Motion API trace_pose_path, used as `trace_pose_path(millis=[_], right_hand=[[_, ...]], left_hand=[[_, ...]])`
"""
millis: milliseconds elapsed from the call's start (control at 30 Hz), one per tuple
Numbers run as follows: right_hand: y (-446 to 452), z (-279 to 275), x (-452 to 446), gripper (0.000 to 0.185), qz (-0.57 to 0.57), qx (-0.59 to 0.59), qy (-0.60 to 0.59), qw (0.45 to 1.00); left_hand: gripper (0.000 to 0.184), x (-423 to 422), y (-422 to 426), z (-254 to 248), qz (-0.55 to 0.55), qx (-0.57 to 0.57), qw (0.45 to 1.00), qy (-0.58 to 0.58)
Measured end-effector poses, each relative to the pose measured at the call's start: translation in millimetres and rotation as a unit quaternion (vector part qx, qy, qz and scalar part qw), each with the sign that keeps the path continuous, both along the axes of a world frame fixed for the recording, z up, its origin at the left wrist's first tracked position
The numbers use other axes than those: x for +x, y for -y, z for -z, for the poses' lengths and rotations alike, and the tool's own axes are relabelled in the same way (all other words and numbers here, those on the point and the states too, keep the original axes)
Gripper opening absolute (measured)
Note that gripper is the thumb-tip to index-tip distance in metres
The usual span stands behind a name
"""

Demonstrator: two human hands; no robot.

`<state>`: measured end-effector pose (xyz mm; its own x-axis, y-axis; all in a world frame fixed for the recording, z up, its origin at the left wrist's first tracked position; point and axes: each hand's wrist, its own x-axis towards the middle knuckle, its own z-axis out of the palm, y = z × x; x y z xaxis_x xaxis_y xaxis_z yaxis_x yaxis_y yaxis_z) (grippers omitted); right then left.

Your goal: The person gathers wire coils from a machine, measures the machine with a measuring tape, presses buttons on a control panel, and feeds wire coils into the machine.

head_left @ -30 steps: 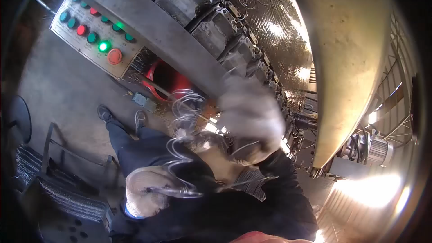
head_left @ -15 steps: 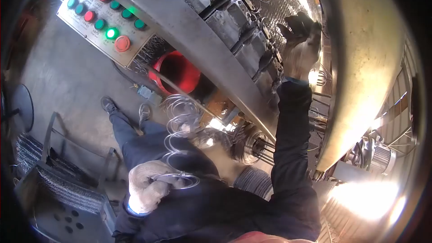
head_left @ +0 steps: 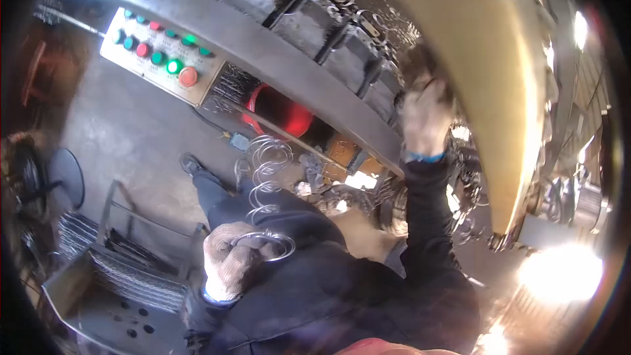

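My left hand point(head_left: 230, 260), in a pale knitted glove, is closed around the lower end of a coiled wire spring point(head_left: 266, 187). The spring's loose loops rise away from the glove over my leg. Farther right, my right hand point(head_left: 427, 118), also gloved, reaches to the edge of a machine with a row of metal segments point(head_left: 309, 23). It lies beside the large brass-coloured curved panel point(head_left: 490, 59). Its fingers are dark and smeared by motion, so I cannot make out what they touch.
A control panel point(head_left: 161, 59) with red and green buttons stands at upper left, one green button lit. Below the machine's long metal rail point(head_left: 243, 46) is a red round container point(head_left: 282, 112). A metal rack point(head_left: 118, 283) holding wire stands at lower left. Bright light glares at lower right.
The whole view has shifted and turned. My right hand's spread fingers have become blurred and now sit nearer the brass-coloured panel. My left hand keeps its hold on the coiled wire spring.
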<state>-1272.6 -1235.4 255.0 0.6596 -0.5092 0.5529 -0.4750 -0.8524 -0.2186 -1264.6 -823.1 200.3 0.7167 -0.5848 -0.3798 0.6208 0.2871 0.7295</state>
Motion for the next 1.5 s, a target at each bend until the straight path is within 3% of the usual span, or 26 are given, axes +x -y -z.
trace_pose_path(millis=[67,133,167,200,267,333,433,500,600,767,833,867,967,1000,1067,1100,1167,1200,1267,1300,1367,1400,1500], right_hand=[[-40.5,1.4,-25.7,0.026,-0.108,0.194,0.097,0.97],[-85.8,-6.2,-38.4,0.029,-0.271,0.307,0.06,0.91],[-103.4,-7.7,-41.8,0.031,-0.338,0.326,0.026,0.882],[-119.9,-8.8,-43.0,0.032,-0.389,0.329,0.001,0.86],[-143.8,-11.4,-45.4,0.037,-0.449,0.323,-0.021,0.833],[-162.8,-20.2,-49.4,0.034,-0.473,0.319,-0.045,0.82],[-173.9,-15.5,-63.0,0.031,-0.495,0.301,-0.027,0.815],[-171.4,-19.9,-65.2,0.029,-0.532,0.334,-0.044,0.777],[-177.1,-11.1,-65.5,0.028,-0.553,0.35,-0.029,0.755],[-189.1,-0.9,-51.5,0.028,-0.577,0.382,-0.084,0.718],[-193.0,-0.6,-39.8,0.026,-0.62,0.386,-0.087,0.678],[-197.3,0.3,-37.0,0.026,-0.616,0.392,-0.089,0.678],[-198.9,-6.6,-16.4,0.025,-0.622,0.389,-0.102,0.672],[-192.8,2.4,-12.9,0.025,-0.577,0.421,-0.011,0.7],[-169.0,21.6,-6.2,0.025,-0.408,0.406,0.102,0.811],[-152.2,26.1,2.6,0.027,-0.295,0.306,0.144,0.894],[-98.2,46.5,23.9,0.03,-0.071,0.093,0.129,0.985],[-62.9,59.5,37.1,0.032,0.029,-0.03,0.088,0.995],[-12.2,77.4,42.5,0.034,0.059,-0.201,-0.118,0.971],[-10.5,64.1,49.2,0.036,0.068,-0.198,-0.185,0.96],[-7.1,37.6,62.6,0.038,0.072,-0.191,-0.316,0.926],[-2.3,35.8,61.5,0.03,0.019,-0.261,-0.187,0.947],[-7.8,32.4,56.7,0.024,-0.018,-0.25,-0.067,0.966]], left_hand=[[0.026,-0.9,7.1,-16.6,-0.028,-0.01,0.999,-0.03],[0.027,-1.8,16.6,-29.6,-0.021,0.007,1.0,-0.012],[0.028,-3.6,18.7,-34.3,-0.026,0.022,0.999,-0.008],[0.017,-9.8,7.3,-25.1,-0.004,-0.039,0.999,0.0],[0.023,-17.4,9.6,-33.2,0.013,-0.003,0.999,0.03],[0.037,-17.0,17.2,-56.6,0.004,-0.036,0.999,0.006],[0.043,-24.5,10.5,-62.3,0.025,-0.041,0.999,0.023],[0.046,-26.3,3.9,-64.4,0.044,-0.043,0.998,0.026],[0.046,-28.4,2.4,-81.7,0.036,0.029,0.999,0.014],[0.04,-25.9,-15.0,-78.7,0.048,0.03,0.995,0.086],[0.036,-24.2,-16.8,-104.1,0.049,0.108,0.99,0.07],[0.041,-21.0,-20.5,-108.3,0.043,0.093,0.994,-0.031],[0.028,-23.9,-28.0,-105.9,-0.008,0.086,0.996,-0.022],[0.028,-26.0,-29.9,-104.5,-0.005,0.082,0.996,-0.024],[0.019,-27.9,-38.5,-101.3,-0.058,0.146,0.984,0.079],[0.02,-28.3,-43.4,-95.7,-0.076,0.159,0.981,0.074],[0.029,-25.9,-54.9,-86.9,-0.094,0.148,0.982,0.067],[0.029,-22.8,-60.5,-79.0,-0.089,0.147,0.983,0.064],[0.028,-16.1,-68.0,-68.5,-0.079,0.19,0.972,0.111],[0.028,-11.7,-70.1,-68.1,-0.075,0.203,0.968,0.125],[0.027,8.1,-69.3,-83.0,-0.077,0.118,0.988,-0.07],[0.027,15.6,-72.9,-80.6,-0.065,0.127,0.988,-0.062],[0.027,38.9,-83.3,-78.3,-0.065,0.11,0.99,-0.063]])
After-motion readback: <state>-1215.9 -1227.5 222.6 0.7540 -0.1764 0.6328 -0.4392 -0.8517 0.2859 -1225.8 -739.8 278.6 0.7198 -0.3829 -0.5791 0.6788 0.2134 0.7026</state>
